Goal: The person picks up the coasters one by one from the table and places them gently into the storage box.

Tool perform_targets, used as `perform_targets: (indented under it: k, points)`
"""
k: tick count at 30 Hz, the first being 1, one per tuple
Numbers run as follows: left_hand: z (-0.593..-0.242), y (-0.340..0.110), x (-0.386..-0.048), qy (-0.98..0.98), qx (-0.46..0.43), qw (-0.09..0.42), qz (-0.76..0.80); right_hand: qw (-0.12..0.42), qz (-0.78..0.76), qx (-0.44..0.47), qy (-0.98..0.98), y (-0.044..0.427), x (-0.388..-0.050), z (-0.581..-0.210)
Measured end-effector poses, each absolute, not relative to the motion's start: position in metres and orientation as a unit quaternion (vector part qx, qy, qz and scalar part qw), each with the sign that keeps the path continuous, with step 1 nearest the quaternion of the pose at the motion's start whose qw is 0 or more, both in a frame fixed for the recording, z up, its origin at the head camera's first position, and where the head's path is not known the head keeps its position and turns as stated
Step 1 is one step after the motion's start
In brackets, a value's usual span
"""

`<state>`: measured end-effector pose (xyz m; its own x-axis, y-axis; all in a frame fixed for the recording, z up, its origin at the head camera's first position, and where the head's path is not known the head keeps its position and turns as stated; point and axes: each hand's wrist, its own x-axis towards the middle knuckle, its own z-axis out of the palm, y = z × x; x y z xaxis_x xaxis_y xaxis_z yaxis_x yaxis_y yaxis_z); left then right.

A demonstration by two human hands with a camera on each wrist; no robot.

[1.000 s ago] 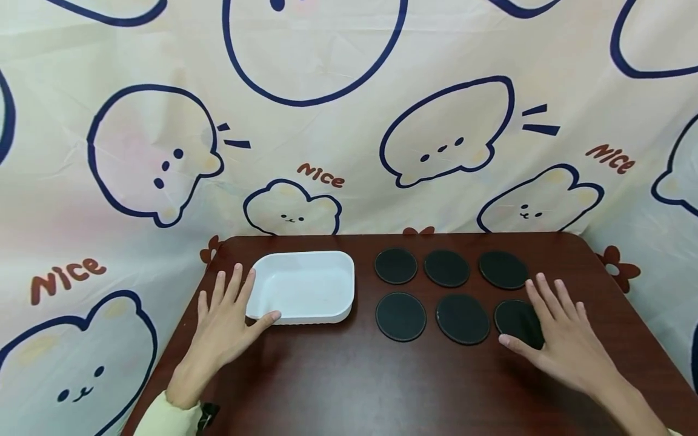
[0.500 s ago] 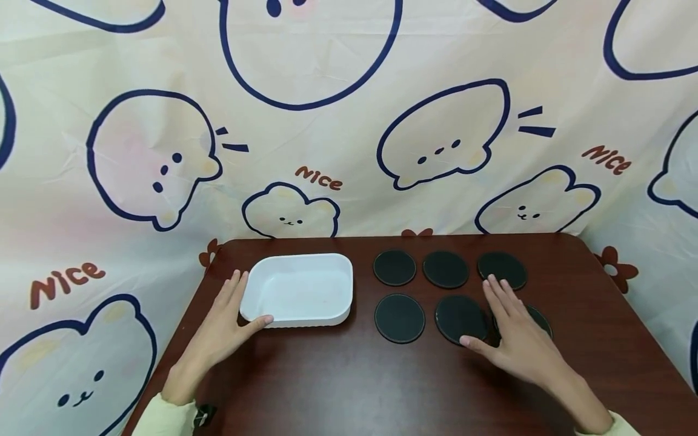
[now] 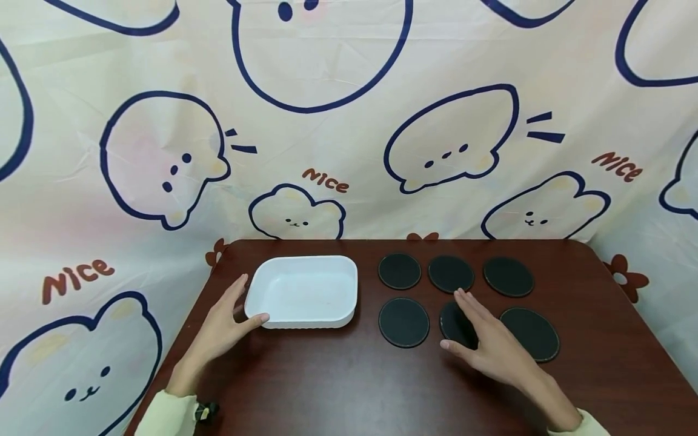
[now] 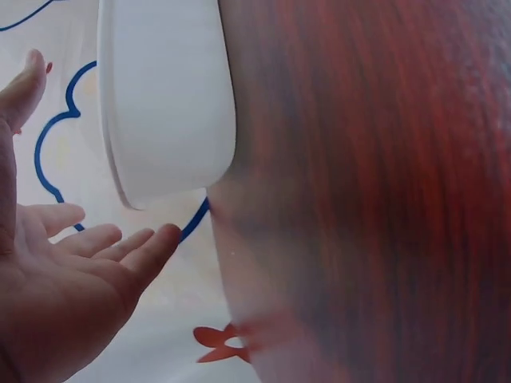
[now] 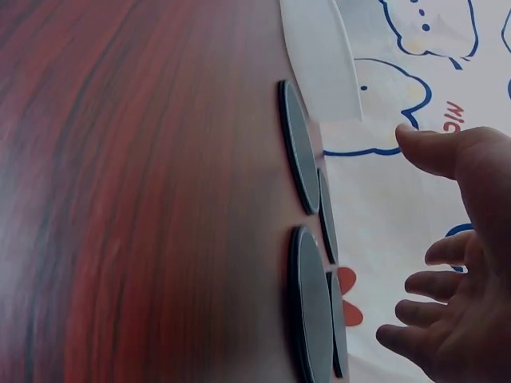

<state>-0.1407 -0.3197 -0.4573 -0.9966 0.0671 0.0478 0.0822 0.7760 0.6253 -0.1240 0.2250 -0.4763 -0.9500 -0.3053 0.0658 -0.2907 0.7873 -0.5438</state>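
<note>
In the head view, my left hand (image 3: 218, 330) is at the left end of a white rectangular dish (image 3: 305, 293), fingers spread and thumb by its front left corner. A gap shows between the fingers and the dish wall (image 4: 168, 96) in the left wrist view. Several flat, round black discs, like coasters, lie in two rows right of the dish. Over the front middle disc (image 3: 454, 321) hovers my right hand (image 3: 498, 351), partly covering it. Its fingers are loosely extended and hold nothing. The right wrist view shows this hand (image 5: 471, 311) apart from the discs (image 5: 314, 311).
The front left disc (image 3: 404, 323) lies between the dish and my right hand; the front right disc (image 3: 531, 334) is beside that hand. A dark brown wooden table (image 3: 338, 387) bears everything. Behind it hangs a pale cloth (image 3: 360, 145) printed with cartoon bears.
My right hand has moved left from above the front right disc to the front middle one. The left hand has drawn slightly back from the dish's edge. Dish and discs stay put.
</note>
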Motion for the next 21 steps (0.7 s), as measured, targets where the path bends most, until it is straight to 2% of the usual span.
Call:
perform_targets:
  k: [9,21]
  points:
    - [-0.464,-0.324,-0.141,-0.926,-0.012,-0.012,-0.377,0.009,-0.337,-0.171,0.926,0.206,-0.135,-0.485]
    - [-0.469,-0.320,-0.143,-0.915,-0.025,-0.011,-0.402,0.016,-0.440,-0.186,0.878,0.190,-0.152,-0.496]
